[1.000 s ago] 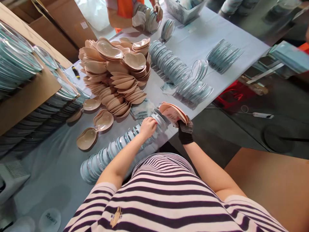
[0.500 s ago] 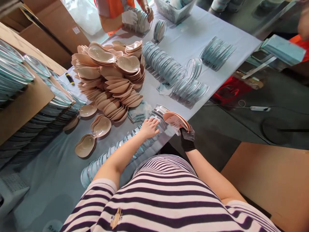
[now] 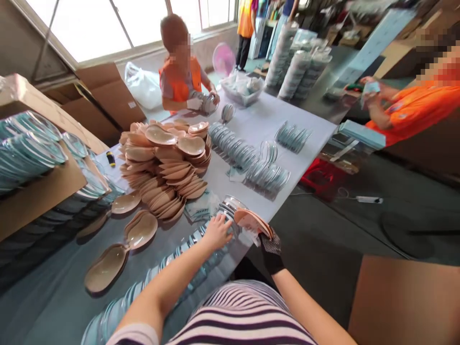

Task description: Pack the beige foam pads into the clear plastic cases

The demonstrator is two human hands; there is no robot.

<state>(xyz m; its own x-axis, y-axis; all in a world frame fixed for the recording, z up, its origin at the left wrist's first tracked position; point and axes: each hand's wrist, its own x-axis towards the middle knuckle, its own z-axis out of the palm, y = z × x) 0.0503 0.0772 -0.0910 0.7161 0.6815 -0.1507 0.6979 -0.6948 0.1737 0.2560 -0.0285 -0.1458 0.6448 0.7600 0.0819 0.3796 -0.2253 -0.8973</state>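
Two hands work mid-frame, at the upper end of a row of clear-rimmed discs (image 3: 106, 314) rising from the lower left. The bare left hand (image 3: 217, 233) has fingers loosely spread over it, gripping nothing evident; the gloved right hand (image 3: 272, 244) pinches thin peach pieces (image 3: 251, 221). The step seems to be handling pieces there; the next move calls for keeping those together. Beyond, left of centre, beige shells (image 3: 167, 196) lie heaped.
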